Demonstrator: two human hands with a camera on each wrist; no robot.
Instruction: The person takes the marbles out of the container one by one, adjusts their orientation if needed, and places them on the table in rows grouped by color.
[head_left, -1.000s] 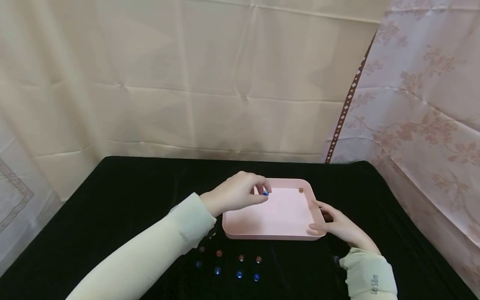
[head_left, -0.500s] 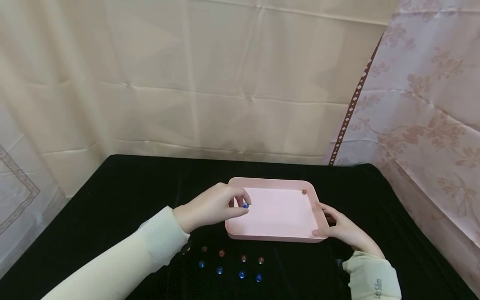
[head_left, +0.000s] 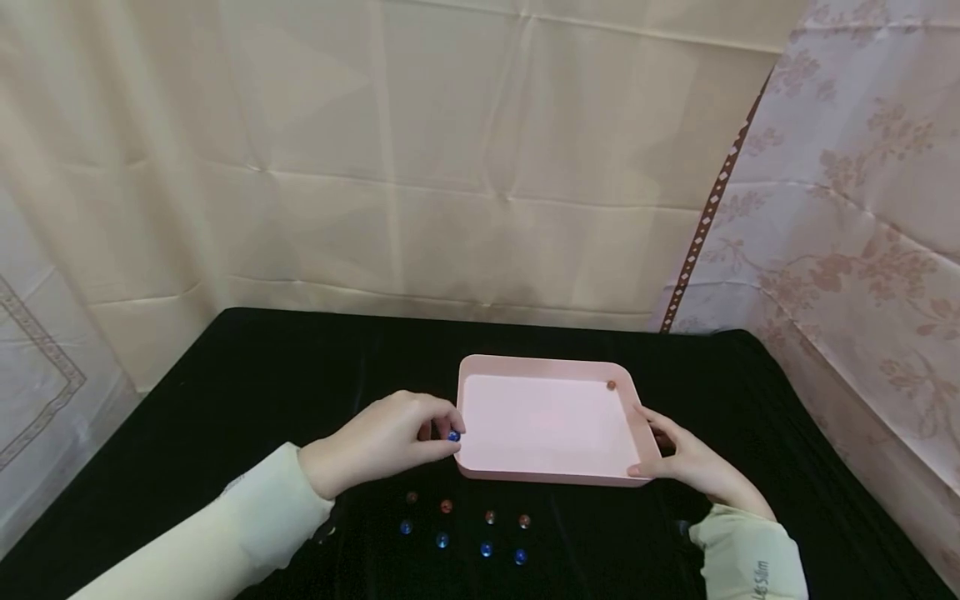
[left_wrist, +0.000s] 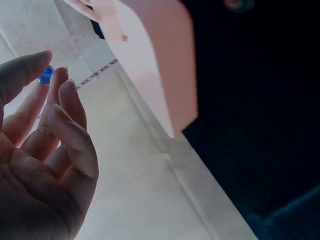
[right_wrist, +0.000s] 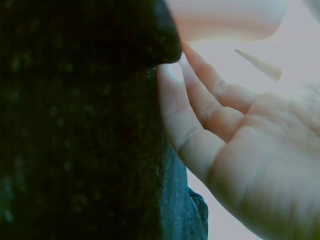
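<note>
My left hand (head_left: 393, 442) pinches a blue marble (head_left: 454, 436) between thumb and fingertips, just off the left end of a pink rectangular tray (head_left: 547, 479). In the left wrist view the blue marble (left_wrist: 46, 75) shows at the fingertips, with the other fingers loosely bent. My right hand (head_left: 693, 462) holds the tray's right end, its thumb at the near corner and its fingers along the outer side. One reddish-brown marble (head_left: 611, 385) lies inside the tray at the far right corner.
Two rows of marbles lie on the black cloth (head_left: 300, 367) before the tray: several reddish ones (head_left: 446, 506) behind several blue ones (head_left: 442, 540). A cream curtain (head_left: 420, 167) hangs behind the table, and a floral cloth (head_left: 847, 208) on the right.
With the blue marble in its fingers, my left hand has moved from over the tray leftward and nearer, past the tray's left rim. The right hand stays at the tray's right end.
</note>
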